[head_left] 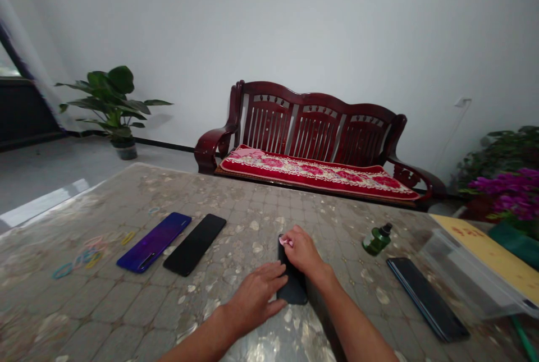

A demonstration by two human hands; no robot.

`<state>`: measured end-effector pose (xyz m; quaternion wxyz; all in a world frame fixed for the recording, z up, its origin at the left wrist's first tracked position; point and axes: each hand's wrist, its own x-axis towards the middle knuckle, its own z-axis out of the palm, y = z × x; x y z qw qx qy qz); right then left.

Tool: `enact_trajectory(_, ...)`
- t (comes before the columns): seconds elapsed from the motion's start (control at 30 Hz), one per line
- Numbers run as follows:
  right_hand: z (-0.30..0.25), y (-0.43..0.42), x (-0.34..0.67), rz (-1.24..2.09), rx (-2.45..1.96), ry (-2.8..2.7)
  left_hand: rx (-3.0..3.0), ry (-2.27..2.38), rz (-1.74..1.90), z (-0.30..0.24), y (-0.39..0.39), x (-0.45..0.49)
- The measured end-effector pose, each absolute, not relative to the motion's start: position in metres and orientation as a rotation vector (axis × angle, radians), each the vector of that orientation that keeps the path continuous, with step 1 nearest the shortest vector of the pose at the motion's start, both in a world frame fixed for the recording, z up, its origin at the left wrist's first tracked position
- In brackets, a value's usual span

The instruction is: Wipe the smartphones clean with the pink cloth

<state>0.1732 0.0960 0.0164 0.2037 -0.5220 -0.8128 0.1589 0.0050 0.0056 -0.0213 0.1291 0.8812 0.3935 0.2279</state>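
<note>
A dark phone [293, 285] lies flat on the table in front of me. My right hand [302, 248] is closed on a small pinkish-white cloth [286, 242], which touches the far end of this phone. Along the phone's left edge rests my left hand [261, 290], fingers stretched out and apart, the fingertips touching the surface. Both hands cover part of the phone. To the left, a black phone part [195, 245] lies beside a shiny blue-purple phone [155, 242] with its back up.
Coloured hair ties [86, 256] lie at the left. On the right are a green bottle [377, 239] with a black top, dark stacked phones [427, 297] and a clear plastic box [467, 275] with a yellow lid. Beyond the patterned table [256, 199] stands a wooden bench [314, 126].
</note>
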Motion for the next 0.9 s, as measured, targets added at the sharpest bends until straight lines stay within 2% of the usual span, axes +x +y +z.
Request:
enact_trajectory(0.17,0.014,0.088,0.181,0.499,-1.347,-2.317,2.554,1.159,0.669,-0.024,0.006,0.005)
enact_trajectory(0.4,0.015,0.100,0.192,0.387,-1.561,-2.201,2.581,1.179,0.653,-0.027,0.006,0.004)
enact_trajectory(0.63,0.014,0.082,0.198,0.501,-1.363,-2.286,2.593,1.149,0.690,-0.025,0.006,0.003)
enact_trajectory(0.9,0.012,0.095,0.200,0.343,-1.539,-2.171,2.562,1.154,0.676,-0.025,0.006,0.004)
